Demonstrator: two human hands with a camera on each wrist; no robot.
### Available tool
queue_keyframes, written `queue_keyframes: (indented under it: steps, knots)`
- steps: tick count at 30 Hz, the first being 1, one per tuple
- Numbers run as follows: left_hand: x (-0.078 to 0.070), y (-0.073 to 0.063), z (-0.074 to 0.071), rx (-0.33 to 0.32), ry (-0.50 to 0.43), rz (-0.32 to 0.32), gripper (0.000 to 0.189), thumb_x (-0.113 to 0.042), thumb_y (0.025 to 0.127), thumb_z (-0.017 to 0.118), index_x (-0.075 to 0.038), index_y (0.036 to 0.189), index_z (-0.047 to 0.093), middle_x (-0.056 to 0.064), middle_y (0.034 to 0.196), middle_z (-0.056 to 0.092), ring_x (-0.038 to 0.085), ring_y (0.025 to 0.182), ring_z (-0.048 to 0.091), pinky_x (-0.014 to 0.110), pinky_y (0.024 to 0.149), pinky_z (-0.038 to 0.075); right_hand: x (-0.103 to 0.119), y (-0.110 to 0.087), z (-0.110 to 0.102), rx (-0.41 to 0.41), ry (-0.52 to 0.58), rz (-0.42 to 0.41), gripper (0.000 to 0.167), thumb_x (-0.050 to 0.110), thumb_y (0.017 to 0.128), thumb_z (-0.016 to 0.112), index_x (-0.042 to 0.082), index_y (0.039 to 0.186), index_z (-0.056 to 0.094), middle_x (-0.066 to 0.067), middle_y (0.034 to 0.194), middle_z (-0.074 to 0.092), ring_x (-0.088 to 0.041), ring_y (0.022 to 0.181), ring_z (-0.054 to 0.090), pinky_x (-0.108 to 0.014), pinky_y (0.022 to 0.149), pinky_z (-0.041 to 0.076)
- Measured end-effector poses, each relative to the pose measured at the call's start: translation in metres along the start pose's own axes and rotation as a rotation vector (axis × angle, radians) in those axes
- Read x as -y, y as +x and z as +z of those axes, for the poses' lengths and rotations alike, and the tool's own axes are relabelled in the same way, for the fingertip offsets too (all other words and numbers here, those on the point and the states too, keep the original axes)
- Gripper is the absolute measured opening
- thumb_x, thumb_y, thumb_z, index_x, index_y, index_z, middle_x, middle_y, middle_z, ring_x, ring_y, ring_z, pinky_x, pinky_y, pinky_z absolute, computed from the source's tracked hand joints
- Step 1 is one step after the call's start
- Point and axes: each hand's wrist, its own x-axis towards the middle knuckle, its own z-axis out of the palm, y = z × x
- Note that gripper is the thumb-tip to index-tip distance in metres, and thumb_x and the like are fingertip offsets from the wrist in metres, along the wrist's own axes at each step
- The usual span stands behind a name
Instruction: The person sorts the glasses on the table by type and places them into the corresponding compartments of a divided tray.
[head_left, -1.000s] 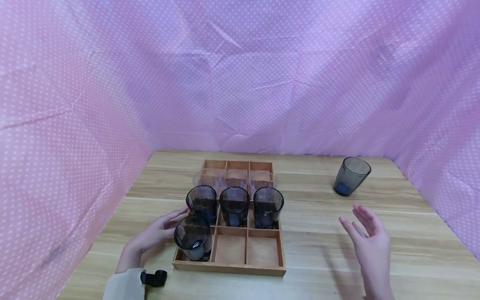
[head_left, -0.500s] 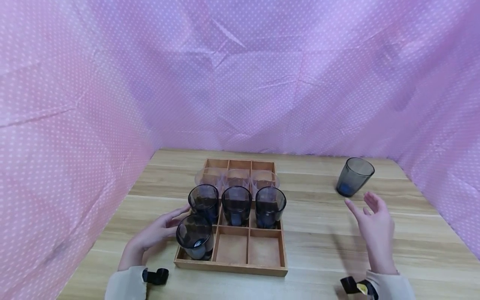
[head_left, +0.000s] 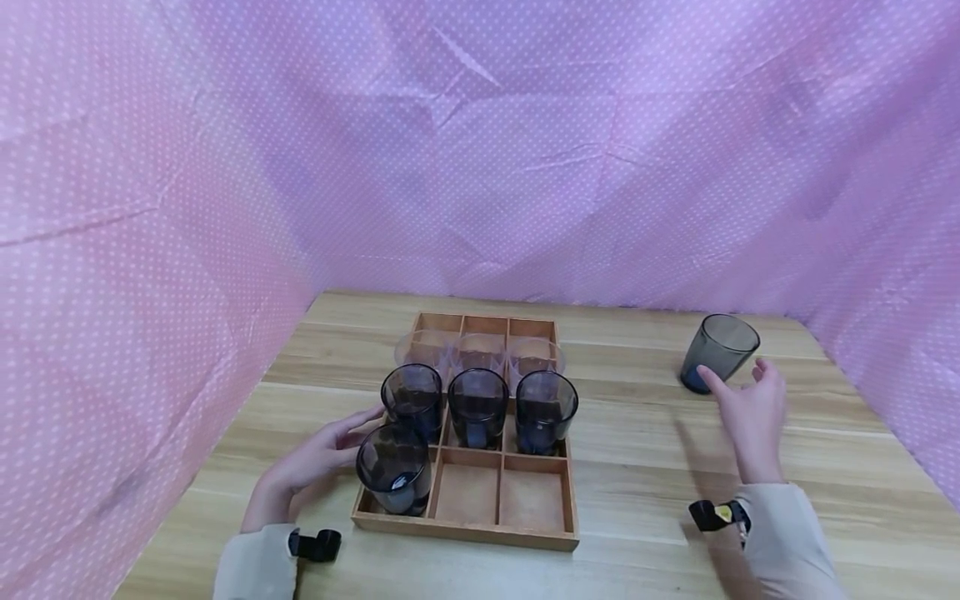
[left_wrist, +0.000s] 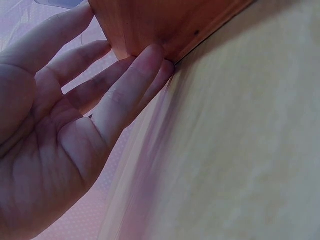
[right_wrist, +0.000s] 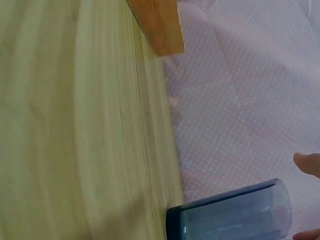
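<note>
A wooden box with compartments (head_left: 465,533) stands mid-table. Its front-left compartment holds a dark smoky glass (head_left: 393,471), and three more dark glasses (head_left: 477,408) fill the row behind. My left hand (head_left: 311,458) rests its fingertips against the box's left side; the left wrist view shows the fingers (left_wrist: 127,90) fairly straight on the wood. Over at the right, a lone smoky glass (head_left: 716,354) stands upright on the table. My right hand (head_left: 752,417) is at this glass, thumb and fingers spread. In the right wrist view the thumb (right_wrist: 309,164) appears apart from the glass's rim.
Three clear cups (head_left: 478,352) sit in the box behind the dark glasses. Two front compartments show bare bottoms. A pink dotted cloth (head_left: 525,200) hangs around the back and sides of the wooden table (head_left: 630,500).
My right hand has moved forward to the lone glass, and its sleeve and wrist camera have come into view. The left hand stays at the box; the head view has shifted slightly.
</note>
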Motion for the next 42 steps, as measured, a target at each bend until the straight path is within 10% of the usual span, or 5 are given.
queue_keyframes:
  steps: [7,15,26,34,42]
  knots:
    - [0.001,-0.001,0.002,-0.014,0.005,-0.003,0.067,-0.02,0.099,0.055,-0.001,0.153,0.02,0.029,0.157,0.019,0.049,0.137,0.031,0.011,0.094,0.043,-0.001,0.027,0.006,0.012,0.017,0.009,0.088,0.04,0.087,0.068,-0.005,0.149,0.026,-0.027,0.153,0.033,-0.042,0.141,0.033,-0.051,0.117,0.028]
    - [0.001,0.001,0.001,-0.01,0.018,0.009,0.067,-0.02,0.099,0.054,-0.002,0.153,0.02,0.029,0.157,0.021,0.031,0.135,0.039,0.012,0.095,0.043,-0.003,0.048,0.011,-0.026,0.064,0.005,0.088,0.043,0.083,0.071,0.0,0.148,0.028,-0.021,0.149,0.039,-0.036,0.136,0.038,-0.048,0.115,0.031]
    - [0.0,0.0,0.001,-0.016,0.023,0.017,0.067,-0.019,0.098,0.055,0.0,0.153,0.021,0.029,0.156,0.02,0.05,0.137,0.031,0.009,0.095,0.041,-0.008,0.058,0.011,-0.092,0.052,0.047,0.082,0.047,0.075,0.079,0.004,0.136,0.045,-0.002,0.12,0.052,-0.011,0.101,0.047,-0.025,0.088,0.04]
    - [-0.001,0.001,0.002,-0.016,0.018,0.012,0.066,-0.019,0.099,0.055,-0.002,0.153,0.021,0.03,0.156,0.023,0.05,0.137,0.032,0.01,0.095,0.041,-0.011,0.047,0.007,-0.136,0.14,0.053,0.067,0.041,0.07,0.085,0.012,0.124,0.057,0.017,0.1,0.052,-0.002,0.099,0.05,-0.016,0.091,0.04]
    - [-0.004,-0.002,0.0,-0.032,0.063,-0.006,0.067,-0.023,0.098,0.055,-0.003,0.153,0.022,0.03,0.154,0.026,0.022,0.134,0.044,0.012,0.096,0.041,0.001,0.02,-0.003,-0.085,0.16,0.017,0.061,0.036,0.072,0.085,0.016,0.123,0.058,0.027,0.095,0.05,-0.001,0.108,0.053,-0.015,0.097,0.04]
